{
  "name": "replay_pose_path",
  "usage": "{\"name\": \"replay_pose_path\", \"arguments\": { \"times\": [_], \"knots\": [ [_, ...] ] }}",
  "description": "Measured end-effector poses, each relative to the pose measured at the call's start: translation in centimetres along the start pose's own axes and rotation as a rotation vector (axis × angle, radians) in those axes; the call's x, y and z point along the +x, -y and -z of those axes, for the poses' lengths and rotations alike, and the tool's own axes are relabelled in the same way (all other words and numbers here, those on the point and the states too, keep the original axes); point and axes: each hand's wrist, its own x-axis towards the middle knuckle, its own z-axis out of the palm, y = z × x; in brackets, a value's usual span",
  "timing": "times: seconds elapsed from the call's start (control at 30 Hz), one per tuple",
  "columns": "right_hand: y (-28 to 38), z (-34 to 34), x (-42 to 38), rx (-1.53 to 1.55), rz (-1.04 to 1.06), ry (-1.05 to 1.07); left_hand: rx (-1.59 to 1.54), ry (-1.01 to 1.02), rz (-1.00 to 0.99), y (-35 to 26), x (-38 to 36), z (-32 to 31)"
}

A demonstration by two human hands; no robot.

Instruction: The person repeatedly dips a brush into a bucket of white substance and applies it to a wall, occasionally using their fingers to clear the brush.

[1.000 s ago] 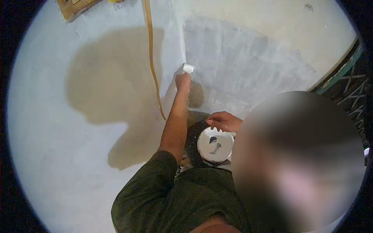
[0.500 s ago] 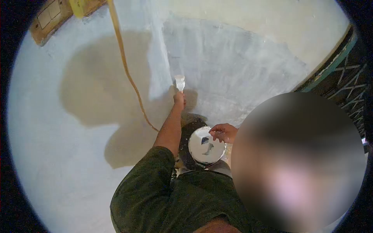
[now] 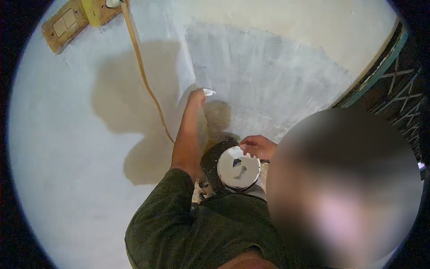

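My left hand (image 3: 196, 96) is closed round a paintbrush (image 3: 209, 92) whose white, paint-covered end lies against the wall (image 3: 264, 67), close to the corner line. Most of the brush's handle is hidden in the fist. In front of my body is a round bucket (image 3: 226, 157) with white paint on its inside and a grey patch at the bottom. The fingers of my right hand (image 3: 258, 147) are curled over the bucket's far right rim. A large blurred disc covers the forearm behind that hand.
A yellowish cable (image 3: 144, 76) runs down the left wall from a plug (image 3: 113, 3) beside a wooden switch board (image 3: 65, 26). At the right is a green-edged frame (image 3: 375, 87) with a folding metal grille (image 3: 398, 98). My shadow falls across the left wall.
My left hand has moved slightly up and left, and the paintbrush has swung from pointing upward to pointing right. The right hand's fingers have shifted slightly at the bucket rim.
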Motion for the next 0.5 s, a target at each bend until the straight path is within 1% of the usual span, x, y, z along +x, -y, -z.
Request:
{"name": "replay_pose_path", "arguments": {
  "times": [0.03,0.07,0.13,0.17,0.23,0.27,0.33,0.37,0.43,0.47,0.5],
  "knots": [
    [1.5,0.0,0.0,0.012,-0.047,0.009,-0.003,0.017,0.006,-1.6,-0.9,0.4],
    [1.5,0.0,0.3,0.011,-0.04,0.012,-0.002,0.01,0.002,-3.6,-2.7,0.8],
    [1.5,0.0,1.1,0.016,-0.021,0.05,0.001,-0.091,-0.002,-7.0,-6.1,2.0],
    [1.5,-0.1,1.4,0.016,-0.014,0.059,0.003,-0.102,-0.003,-7.8,-6.6,2.9],
    [1.4,-0.2,1.8,-0.001,-0.014,0.099,-0.403,0.171,-0.045,-8.7,-7.1,4.9],
    [1.4,-0.2,2.0,-0.004,-0.013,0.107,-0.407,0.162,-0.046,-8.7,-7.3,5.0],
    [1.5,-0.3,2.1,-0.029,-0.002,0.122,-0.556,0.103,-0.208,-8.2,-7.6,4.9],
    [1.3,-0.3,2.2,-0.033,-0.003,0.127,-0.56,0.098,-0.209,-8.0,-7.6,5.0],
    [0.4,-0.5,2.5,-0.003,-0.001,0.129,-0.664,0.272,-0.206,-6.4,-6.3,5.2],
    [0.3,-0.6,2.5,-0.003,-0.001,0.127,-0.664,0.274,-0.206,-5.5,-5.7,4.8],
    [0.3,-0.5,2.5,-0.052,0.011,0.123,-0.555,0.247,-0.121,-4.3,-4.8,4.1]
  ]
}}
